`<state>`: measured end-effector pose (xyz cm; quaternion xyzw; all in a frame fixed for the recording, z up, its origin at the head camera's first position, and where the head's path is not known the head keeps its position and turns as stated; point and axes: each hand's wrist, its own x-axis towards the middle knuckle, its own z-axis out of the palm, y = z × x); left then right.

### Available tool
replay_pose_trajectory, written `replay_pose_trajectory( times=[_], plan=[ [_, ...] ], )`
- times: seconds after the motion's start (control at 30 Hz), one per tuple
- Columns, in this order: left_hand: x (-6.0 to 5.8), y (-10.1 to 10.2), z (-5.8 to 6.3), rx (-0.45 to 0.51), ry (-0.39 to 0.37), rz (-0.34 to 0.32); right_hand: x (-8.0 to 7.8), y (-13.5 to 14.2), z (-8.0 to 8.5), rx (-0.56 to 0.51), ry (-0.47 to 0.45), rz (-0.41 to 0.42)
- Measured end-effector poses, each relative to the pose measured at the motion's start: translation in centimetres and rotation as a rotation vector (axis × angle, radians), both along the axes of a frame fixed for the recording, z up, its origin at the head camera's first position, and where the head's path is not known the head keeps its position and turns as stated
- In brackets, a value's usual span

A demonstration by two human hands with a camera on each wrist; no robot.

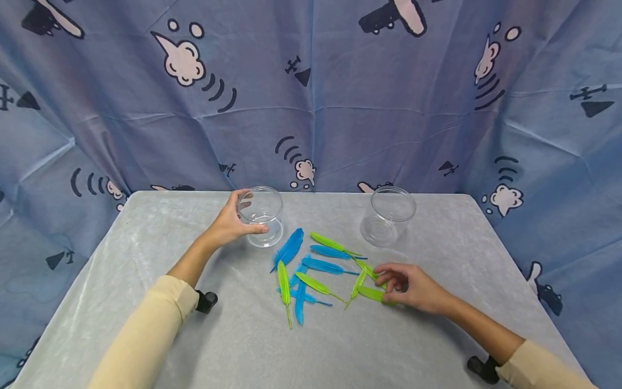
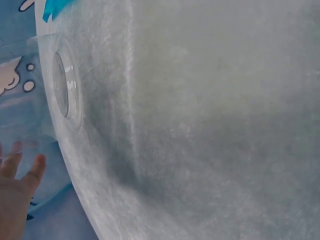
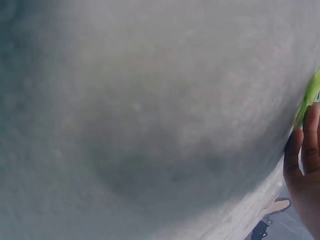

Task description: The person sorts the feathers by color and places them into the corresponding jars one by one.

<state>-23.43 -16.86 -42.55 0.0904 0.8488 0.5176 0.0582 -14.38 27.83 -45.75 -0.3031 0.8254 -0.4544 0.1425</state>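
Observation:
My left hand [image 1: 233, 220] grips a clear round container [image 1: 264, 237], thumb across the front and fingers behind it. In the left wrist view the container's base [image 2: 67, 87] shows beside those fingers. Over the right edge of a loose group of feathers is my right hand [image 1: 415, 287], its thumb and index finger bent with a gap between them. Its fingertips are right at the quill end of a green feather [image 1: 370, 293], also seen in the right wrist view. Several blue feathers, one broad [image 1: 290, 247], and several green ones, one upright [image 1: 284, 283], overlap on the table.
A second clear container [image 1: 381, 231] stands upright at the back right of the grey-covered table [image 1: 243, 346]. Behind the table's far edge hangs a blue patterned curtain [image 1: 340, 135]. Black straps with small devices [image 1: 207, 302] sit at both wrists.

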Motion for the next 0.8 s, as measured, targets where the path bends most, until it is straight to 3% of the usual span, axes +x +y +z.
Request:
replay_pose_trajectory(
  times=[0.2, 0.5, 0.8],
  plan=[
    [-0.23, -0.14, -0.01, 0.025, -0.025, -0.029, 0.17, 0.11, -0.73, 0.047, 0.023, -0.017],
    [-0.45, -0.08, -0.06, 0.016, -0.032, -0.023, 0.45, -0.3, -0.89, 0.147, 0.106, -0.038],
    [-0.42, -0.09, -0.19, 0.013, -0.042, -0.021, 0.42, -0.47, -1.0, 0.164, 0.098, -0.034]
  ],
)
